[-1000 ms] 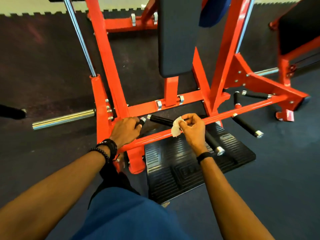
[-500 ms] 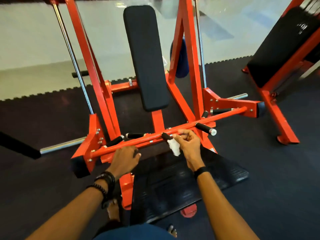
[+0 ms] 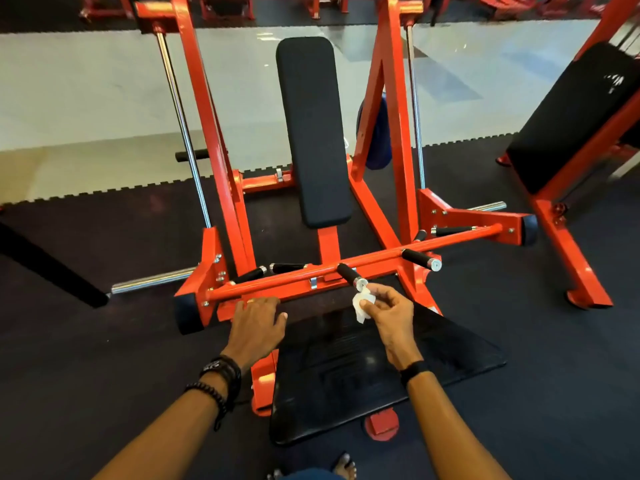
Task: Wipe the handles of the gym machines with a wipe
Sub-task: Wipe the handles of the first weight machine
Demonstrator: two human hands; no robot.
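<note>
A gym: orange weight machine (image 3: 391,133) with black back pad (image 3: 311,133), rubber floor mats (image 3: 104,358), more padded machines (image 3: 571,116) beside.

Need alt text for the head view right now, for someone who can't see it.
A person's right hand pinches a white wipe just below the metal end cap of a black handle on a red gym machine. The left hand lies open by the machine's red crossbar, above a black footplate.

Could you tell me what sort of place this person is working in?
Most likely a gym. A red-framed exercise machine with a black back pad and foam-grip handles stands on dark rubber mat flooring, with more red equipment behind.
</note>
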